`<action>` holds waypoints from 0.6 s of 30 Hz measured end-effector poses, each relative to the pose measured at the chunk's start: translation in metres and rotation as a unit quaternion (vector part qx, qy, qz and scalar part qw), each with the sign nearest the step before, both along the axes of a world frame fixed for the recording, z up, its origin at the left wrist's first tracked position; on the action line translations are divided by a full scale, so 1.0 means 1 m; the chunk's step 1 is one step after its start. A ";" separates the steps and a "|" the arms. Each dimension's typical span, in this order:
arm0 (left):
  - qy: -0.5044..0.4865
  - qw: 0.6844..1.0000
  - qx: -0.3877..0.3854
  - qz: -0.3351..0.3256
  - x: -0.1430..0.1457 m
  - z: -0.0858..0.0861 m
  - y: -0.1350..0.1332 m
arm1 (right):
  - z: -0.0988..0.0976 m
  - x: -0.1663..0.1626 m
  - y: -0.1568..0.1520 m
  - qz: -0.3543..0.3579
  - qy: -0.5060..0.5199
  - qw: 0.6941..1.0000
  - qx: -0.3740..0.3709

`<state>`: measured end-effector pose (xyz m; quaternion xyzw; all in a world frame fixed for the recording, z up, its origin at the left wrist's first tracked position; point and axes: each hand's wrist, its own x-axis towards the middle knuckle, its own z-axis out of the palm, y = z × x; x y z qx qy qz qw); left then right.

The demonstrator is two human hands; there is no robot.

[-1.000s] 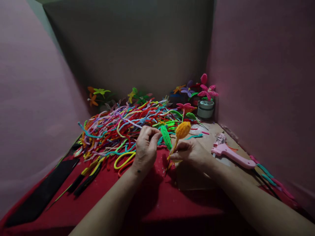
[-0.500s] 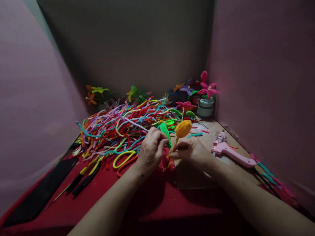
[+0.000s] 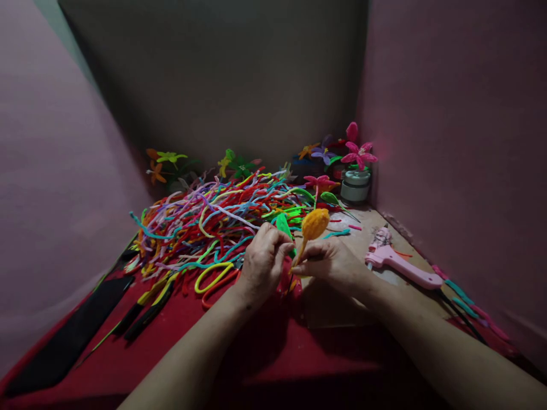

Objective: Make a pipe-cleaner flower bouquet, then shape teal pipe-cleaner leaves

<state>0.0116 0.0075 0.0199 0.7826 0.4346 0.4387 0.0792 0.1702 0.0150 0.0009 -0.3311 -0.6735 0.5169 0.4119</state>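
Over the front of the table, my left hand is closed, its thumb and fingers pinching the lower end of a bright green fuzzy leaf. Beside it, my right hand pinches the stem of an orange pipe-cleaner flower bud, which stands upright above the fingers. The two hands are close together, with the stem between them. Below the fingertips a dark thin stem end and some orange bits show, partly hidden.
A big heap of coloured pipe cleaners lies behind my left hand. Scissors, pliers and a black flat strip lie left. Right, a pink glue gun rests on a board. Finished flowers stand behind.
The whole view has shifted slightly. Both hands keep their grips on the green leaf and the orange flower bud, almost unmoved.
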 end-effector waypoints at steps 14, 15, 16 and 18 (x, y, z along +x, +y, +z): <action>-0.198 0.973 -0.108 0.050 -0.006 0.012 0.004 | 0.004 0.001 -0.002 0.025 0.025 0.999 -0.018; -0.177 0.980 -0.086 0.044 -0.006 0.013 0.004 | 0.004 0.001 -0.003 0.024 0.029 0.999 -0.020; -0.152 0.986 -0.065 0.035 -0.007 0.013 0.003 | 0.003 0.001 -0.002 0.022 0.030 0.999 -0.020; -0.106 0.993 -0.035 0.024 -0.006 0.011 0.003 | 0.003 0.002 -0.002 0.020 0.026 0.999 -0.016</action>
